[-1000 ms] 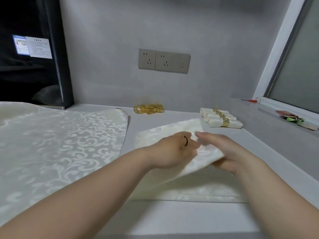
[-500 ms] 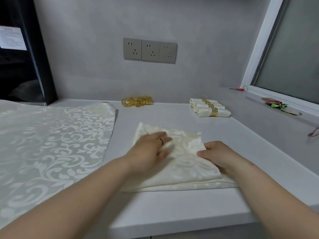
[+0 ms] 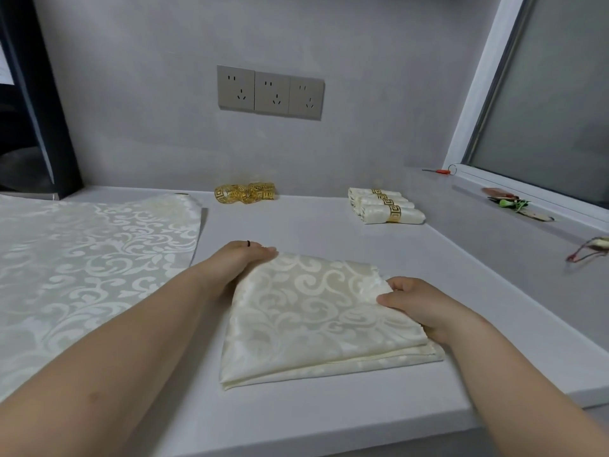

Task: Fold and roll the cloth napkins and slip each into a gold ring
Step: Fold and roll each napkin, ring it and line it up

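A cream damask napkin (image 3: 316,318), folded into a thick square, lies on the grey counter in front of me. My left hand (image 3: 239,258) rests at its far left corner, partly tucked under the top layer. My right hand (image 3: 412,301) pinches the far right corner between thumb and fingers. Several gold rings (image 3: 244,192) lie in a cluster by the back wall. Three rolled napkins in gold rings (image 3: 385,209) are stacked to the right of them.
A stack of unfolded damask napkins (image 3: 92,258) covers the counter's left side. The counter's front edge (image 3: 329,437) runs close below the folded napkin. A window sill (image 3: 527,206) at right holds small items, and a red-handled tool (image 3: 440,171) lies near its corner.
The top half of the napkin, held up a second ago, now lies flat. My left hand slid to the far left corner. My right hand moved to the far right corner.
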A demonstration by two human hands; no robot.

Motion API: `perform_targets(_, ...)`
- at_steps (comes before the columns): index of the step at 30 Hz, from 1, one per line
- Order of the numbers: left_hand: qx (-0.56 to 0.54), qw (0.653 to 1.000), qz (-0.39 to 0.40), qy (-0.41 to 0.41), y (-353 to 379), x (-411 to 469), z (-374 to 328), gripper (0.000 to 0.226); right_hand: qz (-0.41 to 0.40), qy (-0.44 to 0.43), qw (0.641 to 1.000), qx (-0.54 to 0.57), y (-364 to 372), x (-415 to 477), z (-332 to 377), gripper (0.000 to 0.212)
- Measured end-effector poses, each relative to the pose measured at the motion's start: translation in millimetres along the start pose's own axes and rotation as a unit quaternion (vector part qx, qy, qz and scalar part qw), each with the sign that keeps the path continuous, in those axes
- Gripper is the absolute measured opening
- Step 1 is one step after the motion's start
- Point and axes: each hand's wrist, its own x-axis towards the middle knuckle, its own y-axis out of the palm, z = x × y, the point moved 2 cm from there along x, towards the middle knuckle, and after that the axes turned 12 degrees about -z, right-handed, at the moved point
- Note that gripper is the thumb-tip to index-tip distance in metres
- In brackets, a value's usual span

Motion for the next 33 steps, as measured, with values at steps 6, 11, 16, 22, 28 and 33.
perform_targets(6,0.279,0.952,-0.065,0.104,3,14,3,0.049,-0.016,-0.013,1.0,-0.011,-3,2,-3,0.011)
perform_targets(11,0.556,0.807,-0.088,0.181,12,4,8,0.045,-0.044,-0.076,0.985,-0.151,-1,-1,2,0.019)
perform_targets(16,0.565,0.788,-0.06,0.236,14,-22,10,0.053,-0.049,-0.107,0.971,-0.21,-3,-7,0,0.027)
perform_targets(22,0.517,0.825,0.058,0.221,21,-80,24,0.142,-0.057,-0.084,0.983,-0.152,-6,-11,-5,0.032)
perform_targets(28,0.58,0.782,0.048,0.22,32,-89,39,0.085,-0.153,-0.105,0.917,-0.353,-11,-22,14,0.057)
perform_targets(33,0.594,0.776,0.056,0.203,32,-91,37,0.058,-0.065,-0.289,0.891,-0.345,64,-53,32,0.05)
